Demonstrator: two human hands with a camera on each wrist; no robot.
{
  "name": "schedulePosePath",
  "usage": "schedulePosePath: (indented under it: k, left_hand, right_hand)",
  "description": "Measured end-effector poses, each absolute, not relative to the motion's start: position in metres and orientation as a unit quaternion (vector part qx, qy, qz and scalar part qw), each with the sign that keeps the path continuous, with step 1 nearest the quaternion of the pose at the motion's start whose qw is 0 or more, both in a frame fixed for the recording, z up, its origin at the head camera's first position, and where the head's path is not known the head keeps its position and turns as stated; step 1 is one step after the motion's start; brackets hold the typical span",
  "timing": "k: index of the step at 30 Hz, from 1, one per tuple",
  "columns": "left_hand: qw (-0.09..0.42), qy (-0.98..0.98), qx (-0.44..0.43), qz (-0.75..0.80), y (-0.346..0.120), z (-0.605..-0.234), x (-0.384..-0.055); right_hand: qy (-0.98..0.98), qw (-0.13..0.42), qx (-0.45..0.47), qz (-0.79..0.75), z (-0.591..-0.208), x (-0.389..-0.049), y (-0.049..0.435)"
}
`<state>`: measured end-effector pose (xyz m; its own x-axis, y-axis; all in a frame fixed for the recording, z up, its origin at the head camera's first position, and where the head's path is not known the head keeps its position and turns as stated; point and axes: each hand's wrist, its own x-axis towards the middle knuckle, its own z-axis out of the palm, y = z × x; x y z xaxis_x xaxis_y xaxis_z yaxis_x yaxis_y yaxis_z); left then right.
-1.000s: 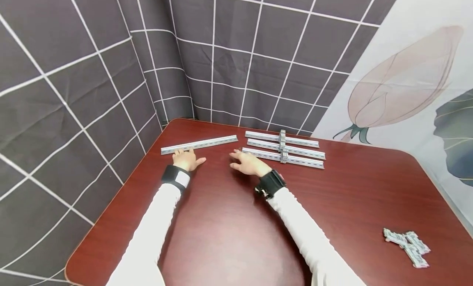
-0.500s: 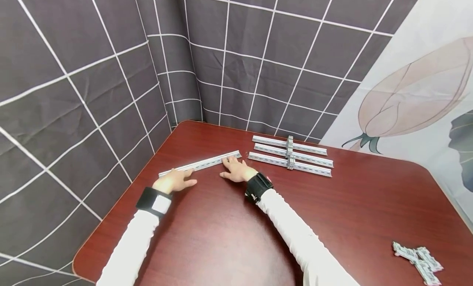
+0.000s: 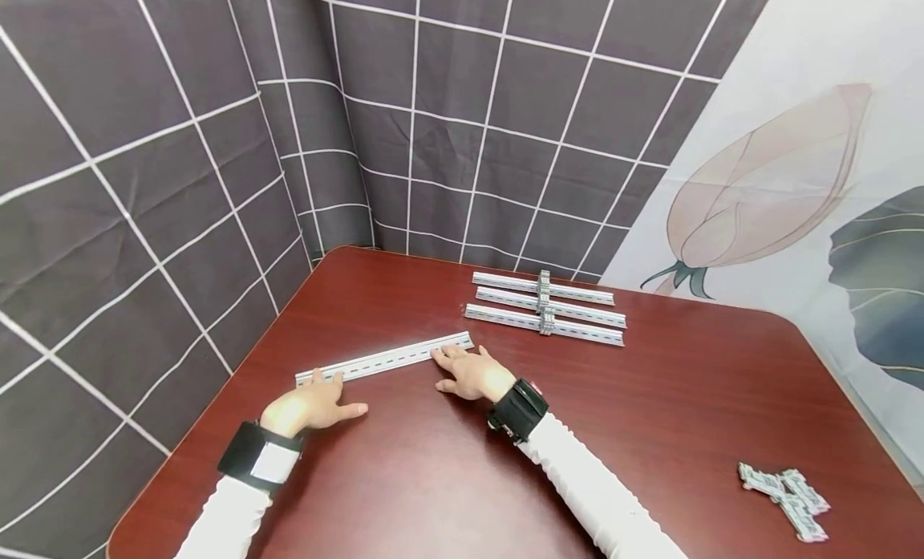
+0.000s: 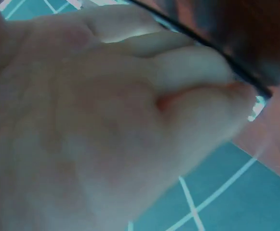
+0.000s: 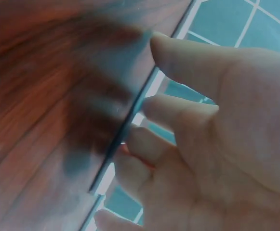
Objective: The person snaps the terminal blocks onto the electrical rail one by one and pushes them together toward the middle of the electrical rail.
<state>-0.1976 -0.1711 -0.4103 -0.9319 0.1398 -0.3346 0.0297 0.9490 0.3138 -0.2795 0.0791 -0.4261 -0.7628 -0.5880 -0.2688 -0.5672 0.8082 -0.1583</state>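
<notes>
A slotted metal DIN rail (image 3: 393,358) lies slantwise on the table in the head view, its left end nearer to me. My left hand (image 3: 306,405) rests its fingertips on the left end, with the thumb stretched out to the right. At the other end, my right hand (image 3: 472,373) touches the rail with relaxed, extended fingers. In the left wrist view the rail's dark edge (image 4: 197,37) runs past the fingertips, and the back part of the rail is mostly hidden. The right wrist view has the fingertips right at the rail's edge (image 5: 122,132).
Farther back, three similar rails (image 3: 498,313) lie side by side, with small grey terminal blocks (image 3: 546,320) across their middles. Loose grey blocks (image 3: 783,495) are piled at the right. The dark red table (image 3: 404,479) meets grid-patterned curtains (image 3: 447,158) behind and at left.
Both hands have drawn the rail from the back of the table toward me. Earlier the right hand was off it; since then its fingers have come onto the rail's right end.
</notes>
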Motion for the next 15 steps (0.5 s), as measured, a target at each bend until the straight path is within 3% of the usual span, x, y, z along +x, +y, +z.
schedulePosePath:
  k: [15]
  left_hand:
    - [0.216, 0.959, 0.133, 0.128, -0.12, -0.411, -0.224]
  right_hand:
    - [0.967, 0.128, -0.217, -0.044, -0.42, -0.25, 0.161]
